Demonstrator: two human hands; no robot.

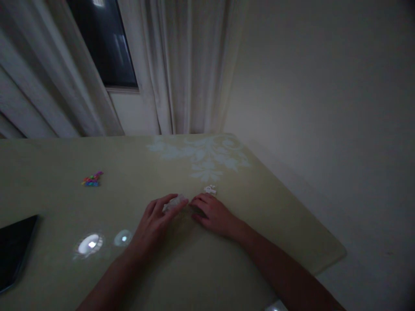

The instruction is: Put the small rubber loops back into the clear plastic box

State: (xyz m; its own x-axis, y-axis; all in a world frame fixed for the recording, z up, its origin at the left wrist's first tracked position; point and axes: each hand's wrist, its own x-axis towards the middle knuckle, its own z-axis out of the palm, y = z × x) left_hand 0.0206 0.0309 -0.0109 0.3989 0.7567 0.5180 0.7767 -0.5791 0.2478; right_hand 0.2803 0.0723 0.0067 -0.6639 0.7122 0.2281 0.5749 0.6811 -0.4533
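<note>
My left hand (157, 218) is curved around a small clear or whitish translucent piece (174, 202), thumb on the near side and fingers on the far side. Its exact kind is too dim to tell. Just to the right, my right hand (209, 211) rests low over the table with its fingers curled and close together. Whatever lies inside those fingers is hidden. The fingertips of both hands nearly meet. Right beyond my right hand lie several small white pieces (210, 189) in a little cluster.
The pale table (246, 268) has a white floral pattern at its far corner. A pile of small colourful pieces (92, 179) lies at the left. A dark flat tablet-like device (16, 250) sits at the left edge. Behind are curtains (194, 65) and a wall (324, 108).
</note>
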